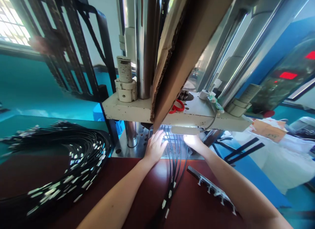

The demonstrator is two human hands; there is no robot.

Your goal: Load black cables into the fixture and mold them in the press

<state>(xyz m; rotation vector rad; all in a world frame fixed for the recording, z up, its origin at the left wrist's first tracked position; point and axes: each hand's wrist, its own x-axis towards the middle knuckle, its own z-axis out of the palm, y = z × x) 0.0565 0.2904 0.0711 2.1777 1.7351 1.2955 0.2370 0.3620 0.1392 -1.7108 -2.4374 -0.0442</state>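
Thin black wires (174, 172) with white tags (163, 203) lie between the left hand (155, 147), fingers apart, and right hand (193, 141), whose grip I can't tell.

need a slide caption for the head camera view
Left hand and right hand flank black cables running under the chipped off-white press plate.

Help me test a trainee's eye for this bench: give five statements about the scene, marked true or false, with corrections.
1. Black cables run between the left hand and right hand. True.
2. The right hand grips the pronged metal strip. False: it lies on the red-brown tabletop.
3. A large cable bundle lies left of the left forearm. True.
4. The red looped handles lie on the tabletop. False: they rest on the press's beige plate.
5. The cardboard stands slanted. True.
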